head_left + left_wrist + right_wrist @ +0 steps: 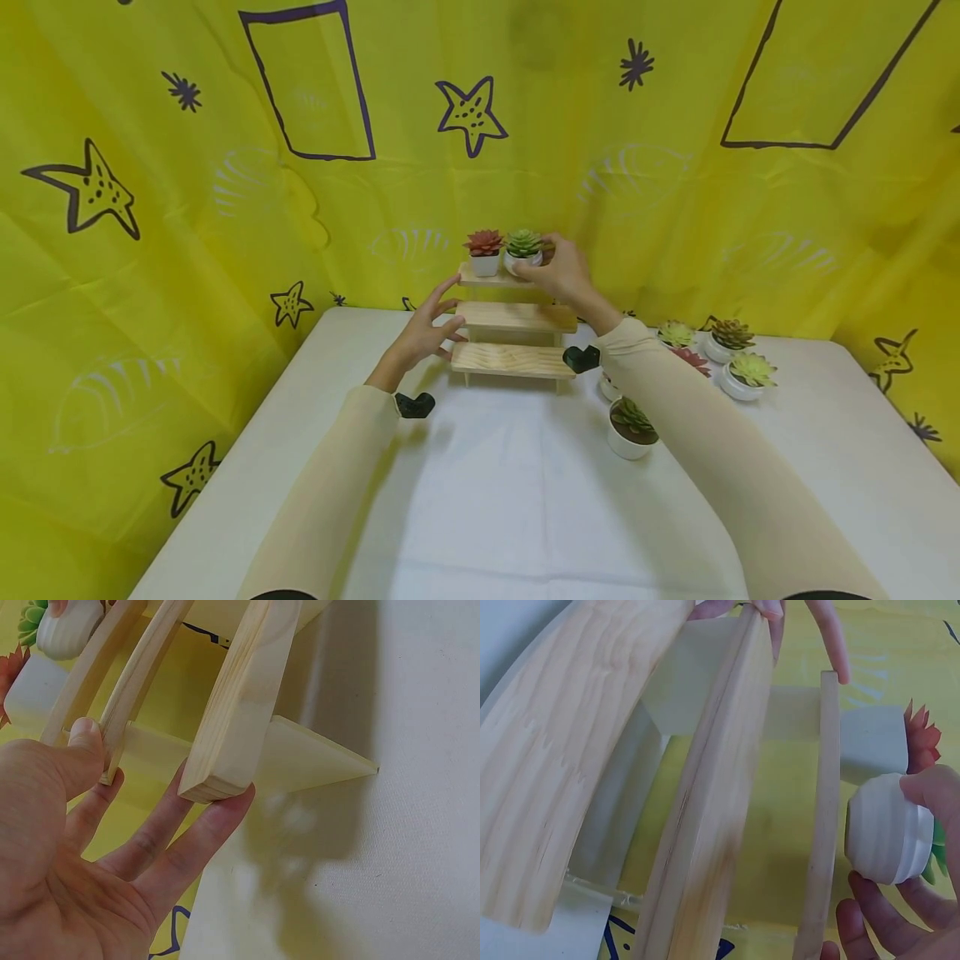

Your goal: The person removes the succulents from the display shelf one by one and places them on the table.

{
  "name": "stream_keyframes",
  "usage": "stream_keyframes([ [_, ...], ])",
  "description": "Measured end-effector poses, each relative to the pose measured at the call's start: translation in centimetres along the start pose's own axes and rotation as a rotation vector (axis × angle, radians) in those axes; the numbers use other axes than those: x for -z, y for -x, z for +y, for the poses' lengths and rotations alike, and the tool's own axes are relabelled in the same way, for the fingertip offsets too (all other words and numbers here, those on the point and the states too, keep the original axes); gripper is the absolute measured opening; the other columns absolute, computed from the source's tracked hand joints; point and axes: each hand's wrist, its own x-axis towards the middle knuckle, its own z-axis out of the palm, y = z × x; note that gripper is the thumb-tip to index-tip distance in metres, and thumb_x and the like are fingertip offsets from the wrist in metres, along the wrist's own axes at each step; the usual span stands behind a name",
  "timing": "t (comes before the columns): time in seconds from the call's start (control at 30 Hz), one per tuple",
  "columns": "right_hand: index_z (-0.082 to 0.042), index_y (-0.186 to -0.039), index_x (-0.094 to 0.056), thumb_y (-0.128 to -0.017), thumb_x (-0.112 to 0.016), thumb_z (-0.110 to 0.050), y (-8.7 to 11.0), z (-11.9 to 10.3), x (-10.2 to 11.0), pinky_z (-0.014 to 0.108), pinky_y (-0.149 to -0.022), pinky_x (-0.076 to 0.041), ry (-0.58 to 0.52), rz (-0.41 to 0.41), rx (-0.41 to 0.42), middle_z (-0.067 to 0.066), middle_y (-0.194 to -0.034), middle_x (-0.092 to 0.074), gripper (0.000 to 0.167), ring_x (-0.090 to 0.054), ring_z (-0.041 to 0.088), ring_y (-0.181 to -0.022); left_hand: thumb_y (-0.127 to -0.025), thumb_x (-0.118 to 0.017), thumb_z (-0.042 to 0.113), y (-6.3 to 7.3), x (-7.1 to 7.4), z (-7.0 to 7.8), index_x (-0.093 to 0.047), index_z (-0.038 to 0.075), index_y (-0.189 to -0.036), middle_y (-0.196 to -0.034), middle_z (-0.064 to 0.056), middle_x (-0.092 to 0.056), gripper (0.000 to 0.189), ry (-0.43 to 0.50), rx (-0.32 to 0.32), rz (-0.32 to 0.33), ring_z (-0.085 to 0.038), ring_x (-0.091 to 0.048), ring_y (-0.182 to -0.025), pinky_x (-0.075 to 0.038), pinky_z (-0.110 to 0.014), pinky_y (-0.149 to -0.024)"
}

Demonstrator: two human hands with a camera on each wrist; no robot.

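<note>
A small three-tier wooden shelf stand (510, 357) stands on the table by the yellow backdrop. My left hand (422, 335) holds it at the left ends, spread across the tiers, with thumb and a finger pinching the middle board (120, 697). On the top board (487, 281), a red succulent in a square white pot (485, 263) stands at the left. Beside it, my right hand (564, 268) grips a round ribbed white pot (889, 829) bearing a green succulent (523, 242), its base at the top board. The middle and bottom boards bear nothing.
Right of the stand, several potted succulents are partly hidden by my right sleeve. A dark green one (630, 429) sits nearest; a pale green one (747, 377) and a brownish one (727, 340) stand farther right. White cloth (480, 500) covers the table.
</note>
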Motion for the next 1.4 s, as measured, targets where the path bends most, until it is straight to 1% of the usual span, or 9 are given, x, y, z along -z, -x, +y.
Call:
stream_keyframes([
  [0.23,0.002,-0.148,-0.045,-0.091,-0.078,-0.030,0.4,0.1,0.5,0.049,-0.097,-0.052,-0.004,-0.026,0.016,0.024,-0.132,-0.060,0.074,-0.058,0.035,-0.121,-0.105,-0.059,0.016,0.0,0.0,0.0,-0.025,0.055,-0.158,-0.165,-0.017,-0.030,0.074,0.002,-0.007,-0.006,-0.039,-0.071,-0.098,-0.062,-0.054,-0.065],
  [0.43,0.001,-0.149,-0.045,-0.090,-0.079,-0.032,0.7,-0.1,0.9,0.049,-0.096,-0.052,-0.004,-0.035,0.033,0.023,-0.133,-0.060,0.076,-0.058,0.035,-0.120,-0.105,-0.059,0.015,0.1,0.0,0.1,-0.026,0.055,-0.157,-0.165,-0.015,-0.032,0.074,0.001,-0.003,0.001,-0.039,-0.071,-0.098,-0.062,-0.055,-0.067],
  [0.6,0.000,-0.149,-0.046,-0.090,-0.079,-0.031,1.3,0.0,1.3,0.050,-0.099,-0.050,-0.013,-0.055,0.065,0.022,-0.136,-0.057,0.074,-0.057,0.036,-0.119,-0.106,-0.059,0.015,0.0,0.0,0.1,-0.025,0.054,-0.158,-0.164,-0.015,-0.032,0.074,-0.001,-0.003,0.002,-0.041,-0.071,-0.100,-0.062,-0.055,-0.067],
  [0.87,-0.001,-0.147,-0.049,-0.091,-0.079,-0.029,3.0,1.1,2.9,0.050,-0.099,-0.051,-0.007,-0.093,0.090,0.024,-0.132,-0.059,0.070,-0.059,0.038,-0.116,-0.106,-0.059,0.013,-0.1,0.0,0.0,-0.026,0.050,-0.160,-0.164,-0.018,-0.032,0.074,-0.006,-0.016,-0.001,-0.044,-0.070,-0.101,-0.061,-0.057,-0.067],
  [1.07,0.000,-0.146,-0.050,-0.091,-0.079,-0.026,4.6,2.3,4.4,0.051,-0.098,-0.049,0.017,-0.100,0.114,0.022,-0.131,-0.058,0.068,-0.057,0.040,-0.116,-0.106,-0.058,0.013,-0.1,-0.1,0.0,-0.025,0.052,-0.159,-0.165,-0.018,-0.030,0.074,-0.004,-0.016,-0.002,-0.043,-0.070,-0.100,-0.061,-0.058,-0.067],
  [1.17,0.000,-0.146,-0.049,-0.091,-0.079,-0.027,5.3,2.8,5.0,0.051,-0.097,-0.048,0.033,-0.108,0.110,0.022,-0.129,-0.058,0.068,-0.057,0.040,-0.115,-0.106,-0.058,0.014,0.0,-0.1,0.0,-0.026,0.054,-0.158,-0.165,-0.017,-0.030,0.073,-0.004,-0.011,0.001,-0.041,-0.070,-0.099,-0.061,-0.058,-0.067],
  [1.33,-0.001,-0.147,-0.049,-0.092,-0.079,-0.027,6.7,3.2,6.1,0.048,-0.094,-0.050,0.053,-0.120,0.090,0.022,-0.126,-0.059,0.068,-0.057,0.038,-0.115,-0.106,-0.059,0.015,-0.1,-0.1,-0.1,-0.027,0.058,-0.155,-0.164,-0.014,-0.033,0.073,0.005,-0.001,0.006,-0.039,-0.071,-0.098,-0.062,-0.056,-0.066],
  [1.4,-0.002,-0.148,-0.048,-0.092,-0.079,-0.026,7.4,3.3,6.6,0.046,-0.094,-0.050,0.059,-0.125,0.081,0.021,-0.125,-0.059,0.068,-0.056,0.038,-0.115,-0.106,-0.059,0.015,-0.1,-0.1,-0.1,-0.027,0.058,-0.156,-0.164,-0.015,-0.032,0.073,0.008,-0.006,0.000,-0.040,-0.071,-0.099,-0.061,-0.056,-0.066],
])
